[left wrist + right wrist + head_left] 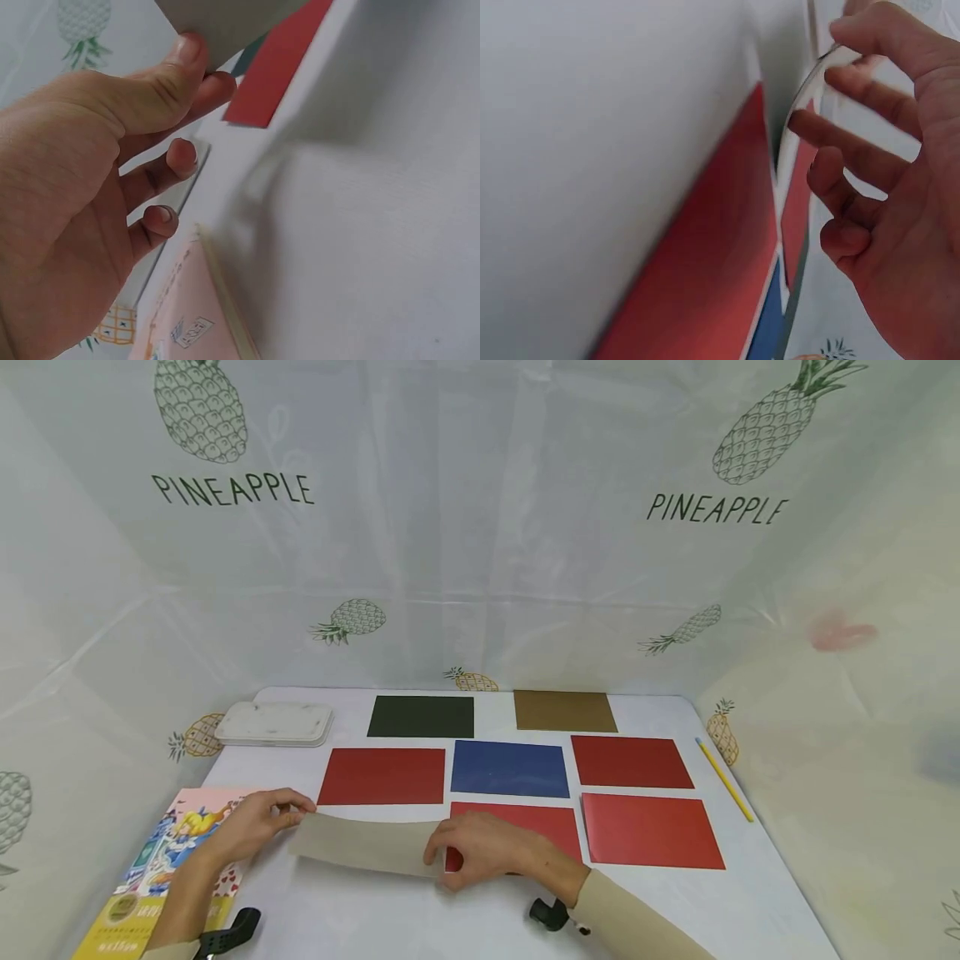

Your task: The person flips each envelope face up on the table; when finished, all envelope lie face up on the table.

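Note:
A grey-beige sheet of card (367, 845) is held above the table's near part, bowing slightly between the two hands. My left hand (258, 827) pinches its left corner between thumb and forefinger; in the left wrist view the other fingers of that hand (97, 165) hang loosely bent. At the sheet's opposite end, my right hand (491, 852) grips the edge with thumb and fingertips. The right wrist view shows the sheet (799, 112) almost edge-on beside the fingers. A red sheet (543, 822) lies partly hidden behind the right hand.
Further red sheets (381, 777), a blue sheet (510, 768), a black sheet (420, 717) and a brown sheet (566, 711) lie on the white table (360, 927). A white case (273, 724) sits back left, a picture book (168, 852) front left, a yellow pencil (725, 781) right.

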Action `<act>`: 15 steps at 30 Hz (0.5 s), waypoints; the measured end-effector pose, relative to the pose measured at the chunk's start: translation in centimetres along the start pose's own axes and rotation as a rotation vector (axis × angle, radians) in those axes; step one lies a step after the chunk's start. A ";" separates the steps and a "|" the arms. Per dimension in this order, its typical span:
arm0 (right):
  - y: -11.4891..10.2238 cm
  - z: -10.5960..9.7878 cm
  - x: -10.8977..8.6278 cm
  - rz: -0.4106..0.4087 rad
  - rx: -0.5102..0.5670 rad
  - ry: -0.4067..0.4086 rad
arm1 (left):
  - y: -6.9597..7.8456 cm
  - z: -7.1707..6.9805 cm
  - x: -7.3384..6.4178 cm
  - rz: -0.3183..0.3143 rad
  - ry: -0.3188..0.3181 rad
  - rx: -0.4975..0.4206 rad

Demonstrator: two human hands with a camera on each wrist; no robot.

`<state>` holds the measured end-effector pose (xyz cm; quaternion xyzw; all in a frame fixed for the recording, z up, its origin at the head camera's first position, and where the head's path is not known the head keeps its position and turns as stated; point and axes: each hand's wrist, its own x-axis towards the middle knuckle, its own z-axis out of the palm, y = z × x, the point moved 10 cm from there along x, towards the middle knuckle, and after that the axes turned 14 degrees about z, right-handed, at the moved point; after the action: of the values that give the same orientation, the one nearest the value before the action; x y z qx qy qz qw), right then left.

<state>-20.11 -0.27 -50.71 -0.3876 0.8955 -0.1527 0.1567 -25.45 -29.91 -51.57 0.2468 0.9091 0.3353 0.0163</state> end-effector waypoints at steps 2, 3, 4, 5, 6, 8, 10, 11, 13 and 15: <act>0.0 -0.7 0.0 -0.009 0.038 -0.002 | 0.1 -0.5 -0.2 -0.004 0.020 0.017; 0.0 -1.1 -0.1 -0.012 0.050 -0.001 | 0.2 -0.7 -0.2 -0.005 0.029 0.024; 0.0 -1.4 -0.1 -0.014 0.061 0.003 | 0.2 -1.0 -0.3 -0.008 0.040 0.028; 0.1 -1.7 0.0 -0.014 0.071 0.007 | 0.4 -1.2 -0.4 -0.005 0.049 0.028; 0.2 -2.1 0.0 -0.012 0.082 0.012 | 0.5 -1.4 -0.4 -0.004 0.060 0.035; 0.4 -2.8 -0.1 -0.012 0.104 0.027 | 0.8 -1.7 -0.5 0.006 0.081 0.040; 0.6 -3.5 -0.1 -0.015 0.127 0.047 | 1.0 -2.0 -0.5 0.024 0.099 0.037; 0.8 -3.8 0.0 -0.016 0.145 0.059 | 1.1 -2.1 -0.6 0.029 0.109 0.037; 1.1 -4.4 0.0 -0.014 0.185 0.086 | 1.2 -2.3 -0.6 0.028 0.122 0.041; 1.6 -5.0 0.2 -0.002 0.227 0.119 | 1.1 -2.5 -0.7 0.017 0.135 0.046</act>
<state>-23.26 1.38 -46.88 -0.3586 0.8798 -0.2757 0.1460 -24.80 -30.96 -49.05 0.2316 0.9135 0.3301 -0.0536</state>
